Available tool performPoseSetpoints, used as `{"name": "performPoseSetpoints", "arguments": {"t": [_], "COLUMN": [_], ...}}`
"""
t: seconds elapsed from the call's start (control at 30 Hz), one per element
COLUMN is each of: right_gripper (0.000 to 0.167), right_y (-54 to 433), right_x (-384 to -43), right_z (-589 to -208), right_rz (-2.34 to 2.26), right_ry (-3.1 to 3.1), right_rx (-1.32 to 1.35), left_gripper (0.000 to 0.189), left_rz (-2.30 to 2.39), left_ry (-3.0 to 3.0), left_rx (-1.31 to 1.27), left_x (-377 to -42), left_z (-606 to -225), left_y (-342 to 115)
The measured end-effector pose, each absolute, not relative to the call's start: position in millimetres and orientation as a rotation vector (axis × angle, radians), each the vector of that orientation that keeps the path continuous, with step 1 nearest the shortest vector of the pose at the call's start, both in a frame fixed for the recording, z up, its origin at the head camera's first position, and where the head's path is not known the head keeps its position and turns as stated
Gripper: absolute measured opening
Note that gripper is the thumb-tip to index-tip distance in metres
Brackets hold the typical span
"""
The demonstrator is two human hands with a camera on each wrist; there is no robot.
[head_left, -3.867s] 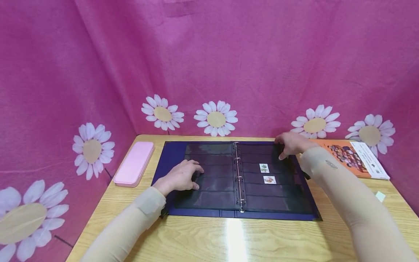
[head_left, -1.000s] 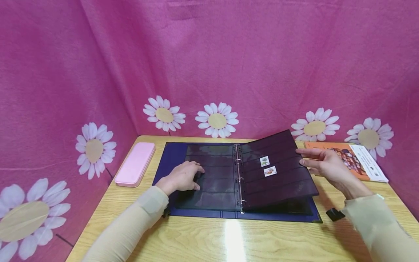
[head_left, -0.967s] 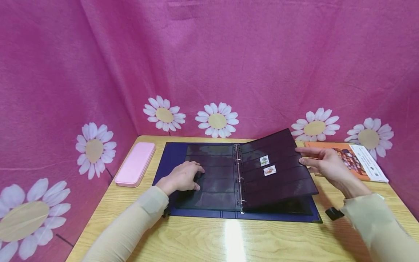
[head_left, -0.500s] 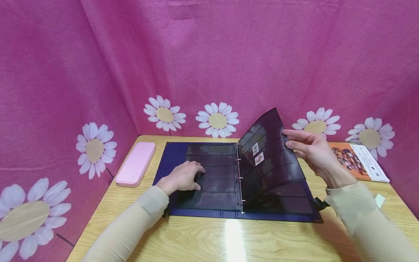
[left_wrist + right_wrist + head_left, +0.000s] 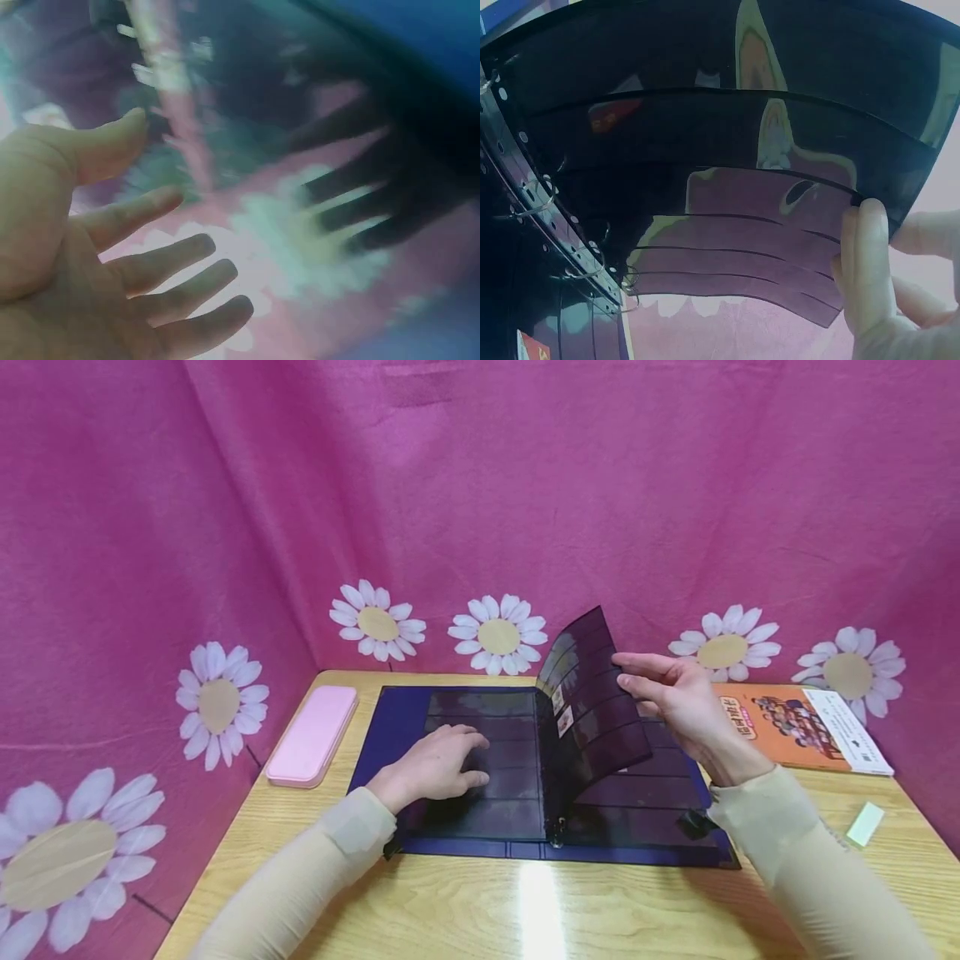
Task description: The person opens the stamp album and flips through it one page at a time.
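Note:
A blue ring-binder stamp album (image 5: 386,735) lies spread on the wooden table, its dark pages divided into strip pockets. Near the middle, a raised page (image 5: 603,710) stands curved on the rings, carrying two small stamps (image 5: 565,721) on its left-facing side. My right hand (image 5: 686,706) pinches this page's outer edge between thumb and fingers; the right wrist view shows the grip close up on the glossy black page (image 5: 667,127). Over the left page (image 5: 487,814) hovers my left hand (image 5: 435,766), fingers spread and holding nothing, reflected in the plastic in the left wrist view.
To the album's left is a pink case (image 5: 312,735). An orange book (image 5: 795,722) lies at the back right, with a small pale green-and-white block (image 5: 866,824) in front of it. A pink daisy-print curtain (image 5: 600,527) encloses the back and sides.
My right hand has taken the right page by its edge, lifted it and swung it leftward until it stands curved. A page below is uncovered. My left hand has shifted slightly right.

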State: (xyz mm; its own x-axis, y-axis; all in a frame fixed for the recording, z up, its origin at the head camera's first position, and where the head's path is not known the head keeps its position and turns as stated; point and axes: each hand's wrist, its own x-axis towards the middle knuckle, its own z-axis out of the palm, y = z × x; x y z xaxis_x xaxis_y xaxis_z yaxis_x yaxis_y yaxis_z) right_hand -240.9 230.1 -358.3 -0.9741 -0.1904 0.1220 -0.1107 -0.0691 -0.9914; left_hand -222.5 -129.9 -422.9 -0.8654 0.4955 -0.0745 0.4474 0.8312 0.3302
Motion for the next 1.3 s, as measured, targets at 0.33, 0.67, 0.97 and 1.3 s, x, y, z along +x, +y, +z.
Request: {"name": "performPoseSetpoints", "arguments": {"t": [0.33, 0.67, 0.97, 1.3], "right_gripper": [0.025, 0.026, 0.028, 0.053], "right_y": [226.8, 212.3, 203.2, 227.7], "right_x": [-238.5, -244.2, -245.8, -249.8], "right_z": [-358.3, -352.5, -348.8, -359.7], "right_rz": [-2.144, -2.136, -2.1, -1.834], "right_ry": [2.182, 2.144, 2.165, 2.506], "right_rx": [-0.354, -0.403, -0.433, -0.589], "left_gripper": [0.078, 0.079, 0.074, 0.067], "left_rz": [0.794, 0.877, 0.81, 0.929], "left_ry": [2.954, 2.889, 2.877, 2.831], "left_rx": [1.235, 1.552, 1.543, 1.443], "left_x": [-182.1, -180.7, -184.7, -181.9], "left_z": [-356.5, -336.6, -336.5, -334.8], "left_y": [-56.6, -31.0, -31.7, -40.9]}}
